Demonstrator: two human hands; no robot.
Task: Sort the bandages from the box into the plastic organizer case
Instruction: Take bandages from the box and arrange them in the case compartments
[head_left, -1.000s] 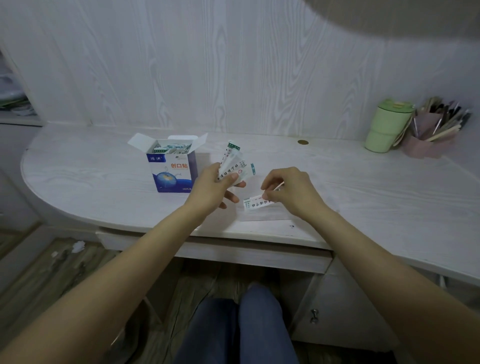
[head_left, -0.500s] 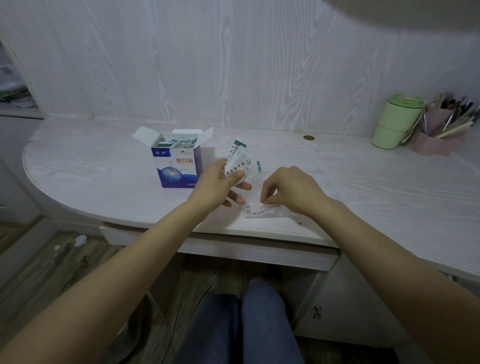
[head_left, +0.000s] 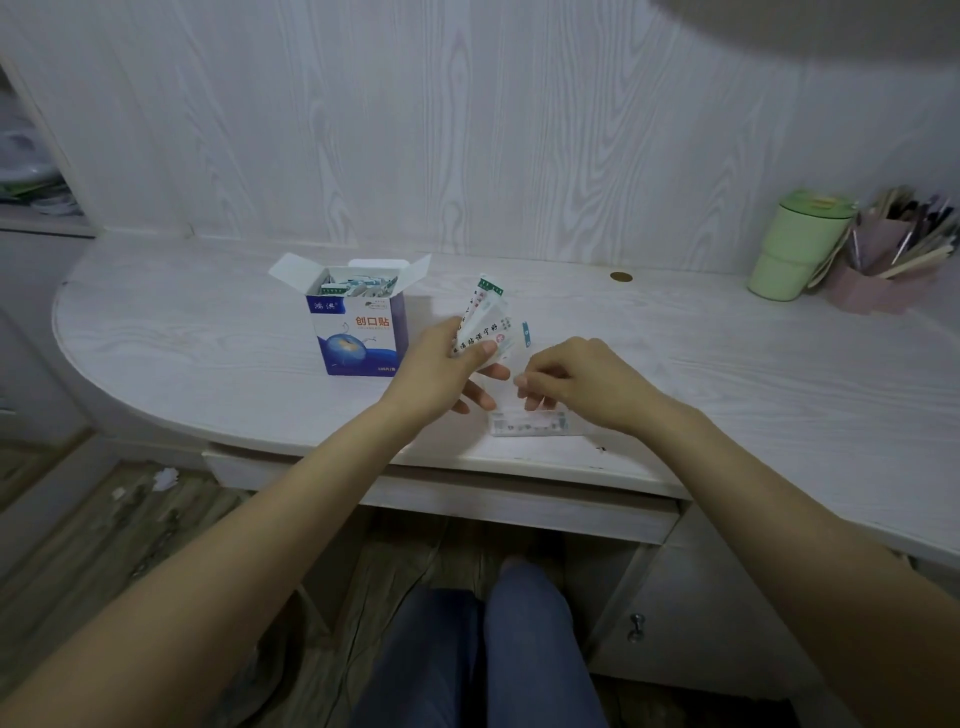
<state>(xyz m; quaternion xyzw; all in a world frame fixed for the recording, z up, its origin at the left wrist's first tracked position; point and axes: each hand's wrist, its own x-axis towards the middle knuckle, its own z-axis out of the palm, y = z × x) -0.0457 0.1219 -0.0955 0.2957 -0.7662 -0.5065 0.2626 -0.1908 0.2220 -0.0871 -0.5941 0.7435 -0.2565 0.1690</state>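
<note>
An open blue and white bandage box (head_left: 358, 332) stands on the desk, with more wrapped bandages showing inside. My left hand (head_left: 441, 364) holds a fanned bunch of white wrapped bandages (head_left: 485, 325) just right of the box. A clear plastic organizer case (head_left: 530, 422) lies near the desk's front edge, with bandages inside. My right hand (head_left: 582, 384) hovers just above the case, fingers curled loosely downward and holding nothing that I can see.
A green lidded cup (head_left: 795, 247) and a pink holder of pens (head_left: 883, 265) stand at the back right. A small brass disc (head_left: 621, 277) sits in the white desk (head_left: 208, 338) near the wall. My knees are under the desk edge.
My right hand lowered the single bandage it pinched into the case, let it go and lifted slightly. My left hand kept its bunch.
</note>
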